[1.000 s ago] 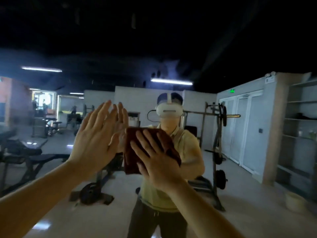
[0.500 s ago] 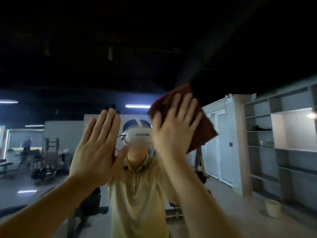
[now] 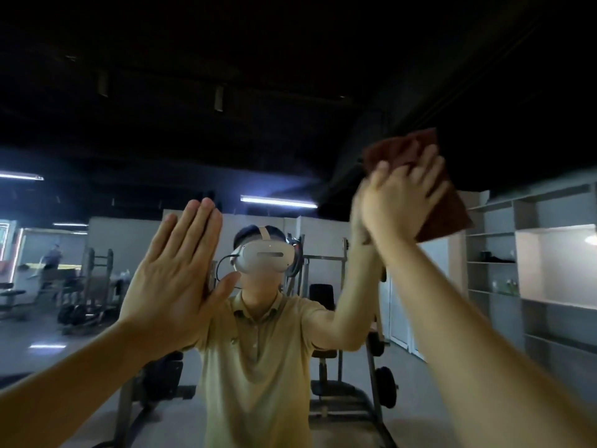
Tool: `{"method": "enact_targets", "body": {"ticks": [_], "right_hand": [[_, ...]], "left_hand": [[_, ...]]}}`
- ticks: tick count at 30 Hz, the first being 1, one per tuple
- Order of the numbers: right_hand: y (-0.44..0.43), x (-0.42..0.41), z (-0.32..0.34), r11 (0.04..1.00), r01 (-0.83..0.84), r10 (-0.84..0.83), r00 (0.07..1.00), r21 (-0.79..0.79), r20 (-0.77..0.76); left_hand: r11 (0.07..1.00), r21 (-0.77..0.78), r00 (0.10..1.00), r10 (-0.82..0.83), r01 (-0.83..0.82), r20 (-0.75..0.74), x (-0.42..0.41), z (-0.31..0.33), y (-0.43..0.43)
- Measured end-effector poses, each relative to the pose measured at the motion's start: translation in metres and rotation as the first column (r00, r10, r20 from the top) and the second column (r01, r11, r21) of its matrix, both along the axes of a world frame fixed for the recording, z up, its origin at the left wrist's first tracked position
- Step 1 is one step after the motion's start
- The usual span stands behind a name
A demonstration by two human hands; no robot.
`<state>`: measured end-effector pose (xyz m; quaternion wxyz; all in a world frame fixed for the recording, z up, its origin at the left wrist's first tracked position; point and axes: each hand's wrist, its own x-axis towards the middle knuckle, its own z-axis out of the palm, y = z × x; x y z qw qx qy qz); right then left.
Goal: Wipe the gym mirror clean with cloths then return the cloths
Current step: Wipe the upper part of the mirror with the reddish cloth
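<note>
**As my left palm braces, my right presses the cloth high on the glass**

Though blur smears my right hand (image 3: 400, 202), I can see its fingers lying spread and fairly straight over a dark red-brown square cloth (image 3: 447, 210). They press it flat against the large wall mirror (image 3: 290, 140), high on the right. Most of the cloth's middle is hidden behind that hand, and only its top and right corners show. My left hand (image 3: 174, 279) is open too, fingers straight and together. Its palm lies flat on the glass, lower and to the left, well apart from the cloth, meeting its own reflection. The mirror's edges are cut off from view, and its upper half gives back only a dark ceiling where I can make out little. Between my arms the glass reflects a person in a pale yellow polo shirt (image 3: 258, 350) wearing a white headset (image 3: 265, 255). A black weight rack (image 3: 339, 367) stands behind, with grey open shelving (image 3: 533, 270) on the right. One far figure (image 3: 51, 257) on the left is too blurred to read.
</note>
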<state>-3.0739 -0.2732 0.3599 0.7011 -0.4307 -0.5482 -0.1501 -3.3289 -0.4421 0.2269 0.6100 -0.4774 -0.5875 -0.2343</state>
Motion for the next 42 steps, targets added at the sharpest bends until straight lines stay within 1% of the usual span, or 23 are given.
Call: {"method": "enact_targets", "body": {"ticks": [2, 4, 7, 9, 10, 12, 15, 17, 18, 20, 22, 23, 25, 27, 28, 29, 30, 33, 35, 36, 38, 39, 42], "right_hand": [[-0.036, -0.056, -0.012, 0.987, -0.049, 0.031, 0.993, 0.15, 0.118], [-0.069, -0.109, -0.04, 0.939, -0.163, 0.064, 0.949, 0.302, 0.31], [-0.083, -0.124, -0.081, 0.85, -0.337, -0.029, 0.738, 0.405, 0.674], [-0.054, -0.088, -0.075, 0.812, -0.362, -0.154, 0.623, 0.457, 0.767], [-0.037, -0.063, -0.065, 0.834, -0.333, -0.154, 0.625, 0.44, 0.765], [-0.002, -0.011, -0.038, 0.909, -0.19, -0.123, 0.73, 0.371, 0.673], [0.022, 0.03, 0.005, 0.981, 0.009, -0.077, 0.937, 0.196, 0.34], [0.004, 0.01, 0.024, 0.998, 0.001, -0.01, 0.99, 0.062, 0.137], [-0.011, -0.01, 0.028, 0.999, -0.023, 0.018, 0.996, 0.048, 0.09], [-0.041, -0.058, 0.019, 0.987, -0.064, 0.044, 0.99, 0.147, 0.135], [-0.071, -0.105, -0.013, 0.939, -0.157, 0.058, 0.949, 0.306, 0.31], [-0.082, -0.12, -0.035, 0.905, -0.23, 0.05, 0.894, 0.358, 0.446], [-0.086, -0.12, -0.072, 0.842, -0.353, -0.054, 0.696, 0.407, 0.716], [-0.061, -0.089, -0.076, 0.801, -0.391, -0.211, 0.524, 0.454, 0.825], [-0.046, -0.068, -0.068, 0.813, -0.376, -0.215, 0.516, 0.445, 0.829], [-0.031, -0.047, -0.056, 0.846, -0.325, -0.183, 0.569, 0.423, 0.802], [-0.017, -0.026, -0.039, 0.883, -0.244, -0.152, 0.66, 0.401, 0.736], [0.003, 0.01, 0.012, 0.971, -0.004, -0.091, 0.918, 0.24, 0.385], [-0.014, -0.011, 0.029, 0.995, 0.001, -0.019, 0.985, 0.103, 0.173], [-0.028, -0.031, 0.027, 0.997, -0.015, 0.005, 0.992, 0.079, 0.128], [-0.057, -0.078, 0.0, 0.979, -0.067, 0.031, 0.982, 0.19, 0.185], [-0.07, -0.103, -0.023, 0.952, -0.13, 0.046, 0.955, 0.276, 0.293], [-0.085, -0.127, -0.083, 0.873, -0.314, -0.012, 0.751, 0.374, 0.66]], "left_hand": [[1.0, 0.001, 1.0, -0.009, 0.009, 0.004, -0.001, 0.0, 0.001], [1.0, -0.007, 1.0, -0.012, 0.012, -0.002, -0.003, 0.001, 0.002], [1.0, -0.017, 1.0, -0.009, 0.009, -0.011, -0.004, 0.001, 0.001], [1.0, -0.015, 1.0, -0.005, 0.005, 0.0, -0.003, 0.001, 0.001], [1.0, -0.011, 1.0, 0.0, 0.0, 0.005, -0.002, 0.0, 0.0], [1.0, 0.003, 1.0, 0.006, -0.006, 0.013, -0.002, -0.001, 0.001], [1.0, 0.022, 1.0, -0.005, 0.005, 0.004, -0.001, -0.002, 0.003], [0.999, 0.031, 1.0, -0.012, 0.012, -0.006, -0.001, -0.002, 0.004], [0.999, 0.043, 1.0, -0.014, 0.013, 0.01, -0.002, -0.003, 0.004], [0.996, 0.086, 0.997, -0.02, 0.014, 0.076, -0.001, -0.003, 0.003], [0.994, 0.106, 0.993, -0.015, 0.002, 0.115, 0.0, -0.004, 0.001], [0.995, 0.099, 0.993, -0.002, -0.009, 0.117, 0.002, -0.004, 0.0], [0.997, 0.07, 0.993, 0.01, -0.019, 0.116, 0.004, -0.004, -0.003], [0.998, 0.06, 0.99, -0.006, -0.003, 0.139, 0.006, -0.004, -0.005], [0.998, 0.062, 0.989, -0.008, -0.001, 0.146, 0.007, -0.005, -0.005], [0.998, 0.066, 0.989, -0.005, -0.005, 0.146, 0.006, -0.006, -0.005], [0.997, 0.074, 0.99, 0.0, -0.011, 0.142, 0.005, -0.007, -0.005], [0.996, 0.094, 0.993, -0.002, -0.009, 0.12, 0.002, -0.007, -0.001], [0.995, 0.098, 0.993, -0.013, 0.001, 0.114, 0.001, -0.006, 0.0], [0.996, 0.094, 0.993, -0.02, 0.009, 0.115, 0.001, -0.006, 0.0], [0.996, 0.085, 0.992, -0.042, 0.032, 0.117, 0.001, -0.005, -0.001], [0.995, 0.081, 0.992, -0.059, 0.05, 0.112, 0.0, -0.004, -0.002], [0.994, 0.056, 0.992, -0.1, 0.095, 0.078, -0.001, -0.005, -0.007]]}}
